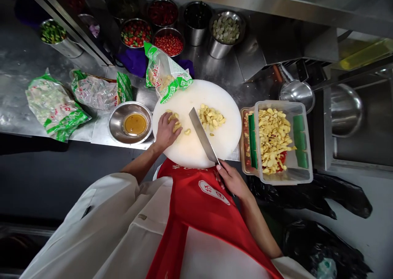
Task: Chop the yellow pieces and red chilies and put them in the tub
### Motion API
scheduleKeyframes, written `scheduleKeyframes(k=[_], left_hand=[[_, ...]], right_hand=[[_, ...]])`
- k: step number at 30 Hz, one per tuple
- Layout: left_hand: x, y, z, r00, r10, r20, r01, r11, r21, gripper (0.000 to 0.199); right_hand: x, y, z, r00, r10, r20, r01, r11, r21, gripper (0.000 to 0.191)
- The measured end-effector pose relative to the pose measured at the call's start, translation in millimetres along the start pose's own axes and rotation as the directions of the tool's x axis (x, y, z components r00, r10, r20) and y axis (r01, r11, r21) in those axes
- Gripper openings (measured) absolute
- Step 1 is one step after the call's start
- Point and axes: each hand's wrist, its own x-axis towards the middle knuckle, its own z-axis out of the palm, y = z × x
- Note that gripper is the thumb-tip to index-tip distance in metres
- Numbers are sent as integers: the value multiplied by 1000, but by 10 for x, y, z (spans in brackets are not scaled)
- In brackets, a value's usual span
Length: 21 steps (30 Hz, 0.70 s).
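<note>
In the head view, the left hand (167, 132), left of centre, rests half-open with fingers bent over small pale-yellow rounded pieces (176, 124); whether it grips any, I cannot tell. The right hand (232, 179), lower right of centre, is wrapped around a broad steel-bladed cleaver (203, 136). Thin pale-yellow slices (212, 118) lie right of the blade on the round white board (190, 154).
</note>
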Motion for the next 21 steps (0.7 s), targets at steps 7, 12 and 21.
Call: scheduleKeyframes(k=[7, 12, 21], left_hand=[[237, 151, 79, 985, 63, 161, -65, 998, 7, 69], [159, 152, 22, 928, 259, 267, -258, 965, -41, 46], [102, 44, -46, 953, 220, 209, -181, 965, -188, 65]], right_hand=[[10, -8, -7, 1000, -9, 5, 9, 1000, -25, 55], [3, -13, 2, 1000, -26, -7, 25, 999, -31, 54], [11, -117, 89, 998, -51, -37, 47, 994, -102, 56]])
